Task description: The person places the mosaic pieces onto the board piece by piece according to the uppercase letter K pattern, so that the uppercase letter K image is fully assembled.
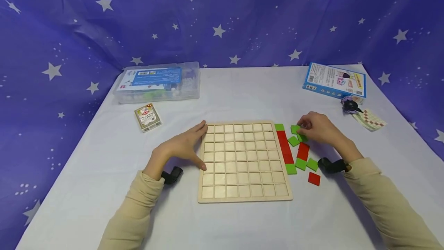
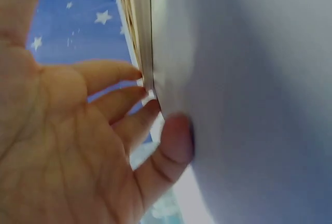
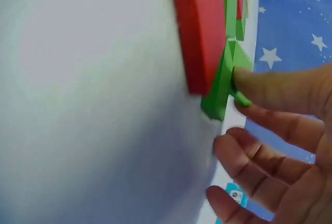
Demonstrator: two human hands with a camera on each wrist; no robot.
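Observation:
A wooden grid board [image 1: 243, 161] with bare square cells lies in the middle of the white table [image 1: 243, 95]. My left hand [image 1: 202, 146] rests against its left edge with fingers straight and thumb low; the left wrist view shows the fingertips [image 2: 136, 73] touching the board's edge [image 2: 146, 37]. A column of red tiles [image 1: 284, 146] and green tiles runs along the board's right side, with loose ones beside it. My right hand [image 1: 301, 128] pinches a green tile [image 1: 295, 129] at the top of that cluster. Up close, a fingertip [image 3: 244, 81] presses that green tile [image 3: 220, 92].
A clear plastic box [image 1: 157, 82] sits at the back left, and a card deck [image 1: 148, 117] lies in front of it. At the back right are a blue box [image 1: 334, 80], a small dark object [image 1: 350, 105] and a checkered sheet [image 1: 369, 119]. A lone red tile [image 1: 314, 178] lies near my right wrist.

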